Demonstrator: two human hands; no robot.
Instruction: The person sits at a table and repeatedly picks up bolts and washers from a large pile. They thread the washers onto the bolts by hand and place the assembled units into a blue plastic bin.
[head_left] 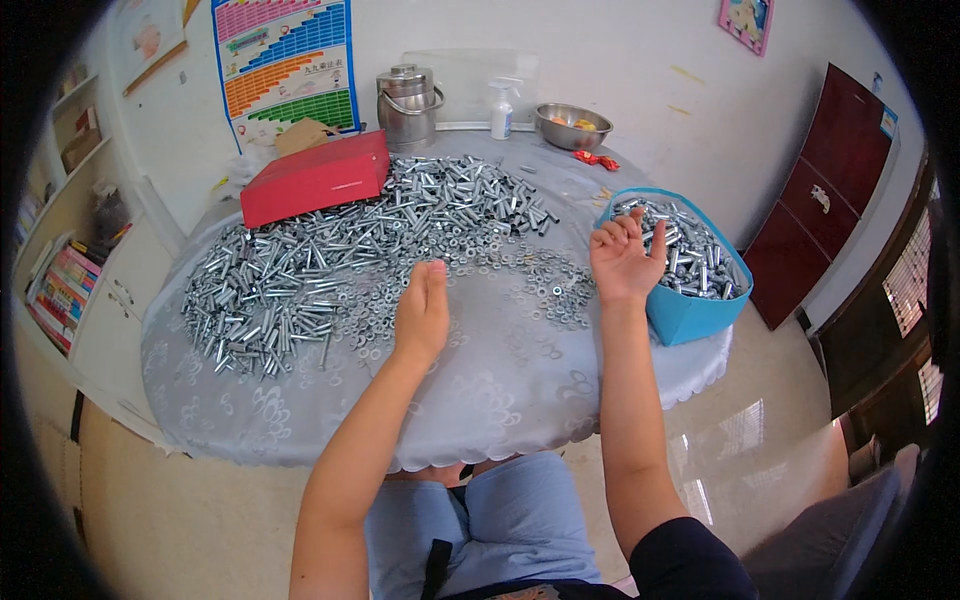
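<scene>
My left hand (423, 315) is over the near side of a spread of small nuts and washers (470, 262) on the table. Its thumb lies along the closed fingers, and whatever they may hold is hidden. At the near left edge of the blue box (690, 318), my right hand (627, 262) is turned palm up. Its fingers are loosely bent and apart, with nothing visible in them. Metal bolts or sleeve anchors (685, 250) fill the box. A large heap of similar silvery bolts (270, 290) covers the left and far middle of the table.
A red box (318, 182) rests tilted on the heap's far side. Behind are a metal pot (408, 112), a white spray bottle (501, 115) and a steel bowl (560, 130) with yellow-orange things. Red wrapped items (597, 160) lie before the bowl. A grey cloth (480, 410) covers the table.
</scene>
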